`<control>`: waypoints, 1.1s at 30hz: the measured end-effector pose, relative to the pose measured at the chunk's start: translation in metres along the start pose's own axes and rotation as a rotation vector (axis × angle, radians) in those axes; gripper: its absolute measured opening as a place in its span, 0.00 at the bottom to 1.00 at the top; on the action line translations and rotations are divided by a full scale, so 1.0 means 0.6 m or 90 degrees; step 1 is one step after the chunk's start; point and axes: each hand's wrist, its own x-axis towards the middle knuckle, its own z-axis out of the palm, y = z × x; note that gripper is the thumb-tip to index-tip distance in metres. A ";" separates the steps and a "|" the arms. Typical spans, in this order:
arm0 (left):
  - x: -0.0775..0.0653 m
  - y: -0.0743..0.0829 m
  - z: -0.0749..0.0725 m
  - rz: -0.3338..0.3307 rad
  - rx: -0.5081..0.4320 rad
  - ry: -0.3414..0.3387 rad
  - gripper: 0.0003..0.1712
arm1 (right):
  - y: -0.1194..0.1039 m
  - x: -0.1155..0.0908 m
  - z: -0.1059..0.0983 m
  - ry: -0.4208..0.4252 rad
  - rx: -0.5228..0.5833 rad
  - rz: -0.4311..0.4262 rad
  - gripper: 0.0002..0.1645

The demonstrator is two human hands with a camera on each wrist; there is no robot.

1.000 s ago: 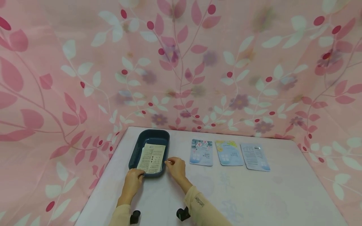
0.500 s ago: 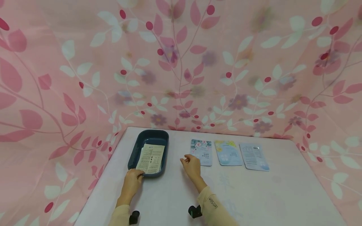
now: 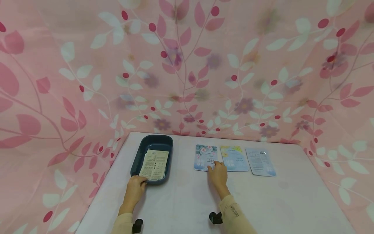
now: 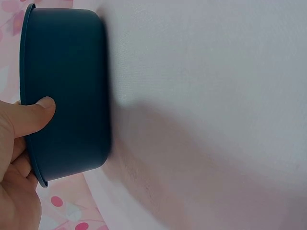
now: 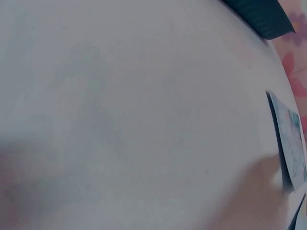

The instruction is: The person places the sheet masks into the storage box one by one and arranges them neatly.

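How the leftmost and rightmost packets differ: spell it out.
The leftmost packet has flowers printed across its top; the rightmost packet has small text lines and a dark patch. The leftmost packet lies nearly straight in the head view; the rightmost packet lies slanted. Both lie on the white table and have bluish lower ends.

A dark-blue, rounded-rectangular tray [image 3: 159,145] sits upright; at its three o'clock a pink-flowered, pale-blue pouch [image 3: 204,158] lies flat.

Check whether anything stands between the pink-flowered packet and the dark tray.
Nothing visible does: only white cloth shows between the pink-flowered packet and the dark tray. The right hand is at the packet's lower right corner; the left hand grips the tray's near rim.
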 end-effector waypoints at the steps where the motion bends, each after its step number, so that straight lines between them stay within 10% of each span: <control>1: 0.000 0.000 0.000 -0.001 0.000 -0.001 0.10 | 0.007 0.000 -0.001 -0.007 -0.007 0.012 0.26; 33: -0.002 -0.001 0.002 -0.010 0.000 -0.001 0.09 | 0.034 -0.009 0.033 -0.016 -0.044 0.157 0.28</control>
